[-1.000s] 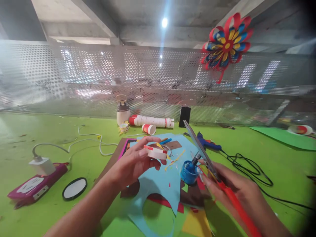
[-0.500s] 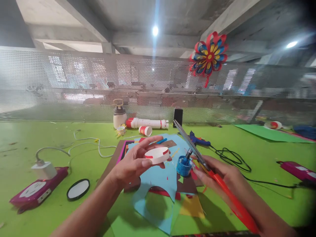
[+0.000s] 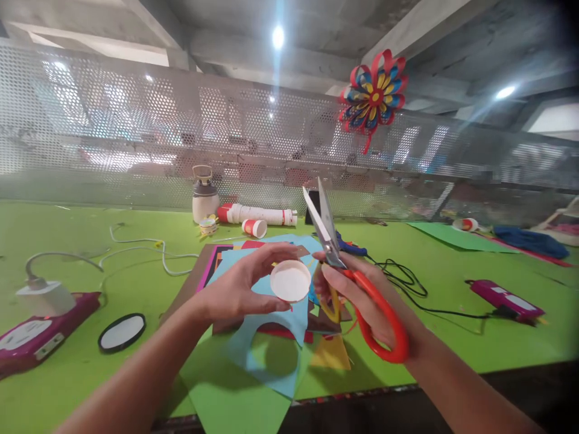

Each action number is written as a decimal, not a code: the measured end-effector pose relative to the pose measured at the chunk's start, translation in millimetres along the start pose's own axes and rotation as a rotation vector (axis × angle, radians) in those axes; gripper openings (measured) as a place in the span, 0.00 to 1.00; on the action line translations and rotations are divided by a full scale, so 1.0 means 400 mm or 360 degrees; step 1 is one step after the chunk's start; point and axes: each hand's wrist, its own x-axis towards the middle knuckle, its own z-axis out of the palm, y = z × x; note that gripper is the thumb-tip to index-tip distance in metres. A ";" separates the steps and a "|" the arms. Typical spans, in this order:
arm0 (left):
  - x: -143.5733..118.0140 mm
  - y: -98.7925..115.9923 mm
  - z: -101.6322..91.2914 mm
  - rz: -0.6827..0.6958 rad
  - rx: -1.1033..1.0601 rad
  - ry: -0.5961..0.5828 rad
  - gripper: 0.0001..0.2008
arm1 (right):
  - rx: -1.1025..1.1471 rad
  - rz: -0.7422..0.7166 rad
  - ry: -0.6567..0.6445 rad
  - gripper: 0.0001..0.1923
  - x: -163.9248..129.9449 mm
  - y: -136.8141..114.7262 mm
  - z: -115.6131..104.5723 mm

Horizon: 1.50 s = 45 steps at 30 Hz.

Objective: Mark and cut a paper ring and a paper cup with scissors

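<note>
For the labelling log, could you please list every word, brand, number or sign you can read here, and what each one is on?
None can be read.
Power strip at the left: a white patch on its face, too blurred to tell whether it is print.
Power strip at the right: pale marks, too small to read.
Paper cups by the mesh: red bands only.
Cup piece in the left hand: blank.
Scissors in the right hand: no marking visible.

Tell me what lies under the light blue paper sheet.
Under the light blue paper sheet show edges of brown, red and yellow paper on the green table. The rest beneath is covered.
</note>
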 end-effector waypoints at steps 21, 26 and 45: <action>0.011 -0.024 -0.022 -0.0349 -0.0213 -0.0186 0.31 | 0.0613 0.0017 0.0142 0.17 0.055 0.090 0.075; 0.001 -0.060 -0.003 -0.0466 -0.0462 -0.0073 0.21 | 0.0646 -0.0023 0.0246 0.21 0.049 0.108 0.080; 0.014 -0.040 0.000 -0.0719 -0.0530 0.0342 0.12 | 0.0453 0.0055 0.0348 0.20 0.065 0.131 0.060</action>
